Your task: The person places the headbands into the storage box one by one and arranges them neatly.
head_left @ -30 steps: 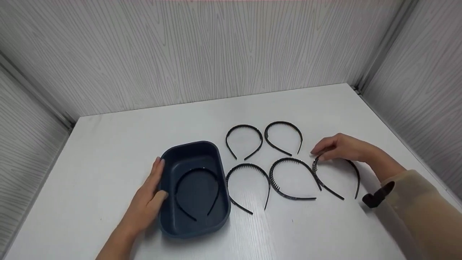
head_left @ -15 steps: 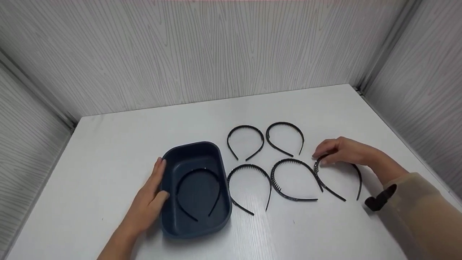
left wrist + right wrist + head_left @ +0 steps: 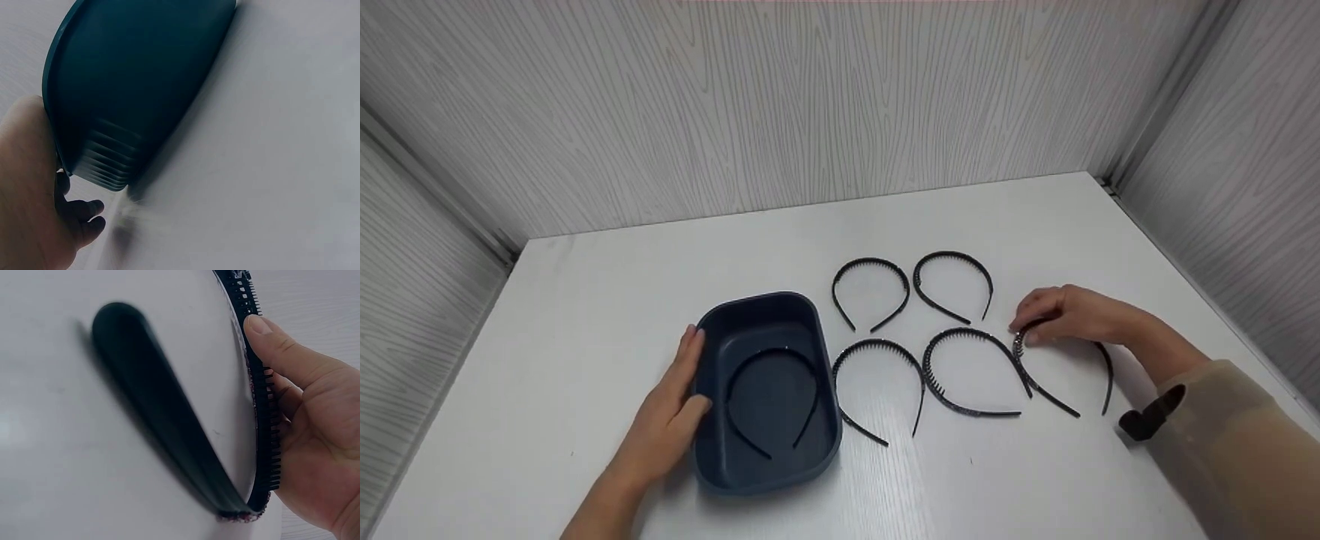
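Observation:
My left hand (image 3: 664,427) grips the left side of a dark blue plastic tub (image 3: 826,450), thumb at the rim and fingers along its outer wall. The left wrist view shows the tub (image 3: 129,73) from close by, with fingertips (image 3: 93,225) past its ribbed end. A black headband (image 3: 772,349) lies inside the tub. Over at the right, my right hand (image 3: 1076,313) pinches the top of another black toothed headband (image 3: 1057,401). In the right wrist view the thumb (image 3: 275,340) presses on the toothed band (image 3: 261,410), fingers behind it; its edge has small sparkling stones.
Two black headbands, a left one (image 3: 870,261) and a right one (image 3: 952,255), lie in the back row. A front headband (image 3: 877,343) lies against the tub's right side; another (image 3: 975,412) touches the gripped one. Pale wood-grain panels (image 3: 810,105) enclose the white table (image 3: 585,322).
My right hand has shifted slightly nearer on the rightmost headband, so more of its arch shows. My left hand, the tub and the other headbands keep their places.

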Motion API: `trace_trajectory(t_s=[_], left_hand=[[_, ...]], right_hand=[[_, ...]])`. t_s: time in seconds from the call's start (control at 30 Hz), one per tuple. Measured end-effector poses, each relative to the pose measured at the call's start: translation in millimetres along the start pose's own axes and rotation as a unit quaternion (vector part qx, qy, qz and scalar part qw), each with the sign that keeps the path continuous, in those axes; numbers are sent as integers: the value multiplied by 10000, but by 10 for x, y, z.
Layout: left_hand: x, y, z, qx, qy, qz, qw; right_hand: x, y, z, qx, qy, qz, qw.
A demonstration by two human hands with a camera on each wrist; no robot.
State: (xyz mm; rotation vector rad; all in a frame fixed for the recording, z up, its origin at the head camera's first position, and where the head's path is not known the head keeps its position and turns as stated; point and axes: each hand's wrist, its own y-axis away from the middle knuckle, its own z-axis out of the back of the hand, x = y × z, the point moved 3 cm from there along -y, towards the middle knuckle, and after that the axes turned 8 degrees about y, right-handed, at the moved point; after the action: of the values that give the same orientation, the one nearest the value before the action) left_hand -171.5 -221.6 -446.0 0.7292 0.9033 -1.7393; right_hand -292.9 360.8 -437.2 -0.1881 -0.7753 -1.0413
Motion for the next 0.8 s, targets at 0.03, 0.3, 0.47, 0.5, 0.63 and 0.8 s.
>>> trace_trajectory(t_s=[0.03, 0.3, 0.47, 0.5, 0.63, 0.8], left_hand=[[-2, -2, -1, -7, -4, -12, 10000], [-2, -7, 6, 82, -11, 132, 9999], [-3, -9, 8, 108, -5, 154, 9998], [-5, -8, 8, 105, 4, 154, 9998], [-8, -6, 2, 87, 48, 129, 9999], [-10, -7, 1, 90, 71, 66, 9999]], right_hand=[[2, 1, 0, -11, 15, -17, 10000], [4, 2, -10, -124, 59, -17, 9999], [-2, -6, -21, -161, 25, 30, 9999], [-2, -6, -21, -168, 28, 36, 9998], [3, -7, -20, -195, 86, -4, 9998], [-8, -11, -22, -186, 88, -26, 9998]])
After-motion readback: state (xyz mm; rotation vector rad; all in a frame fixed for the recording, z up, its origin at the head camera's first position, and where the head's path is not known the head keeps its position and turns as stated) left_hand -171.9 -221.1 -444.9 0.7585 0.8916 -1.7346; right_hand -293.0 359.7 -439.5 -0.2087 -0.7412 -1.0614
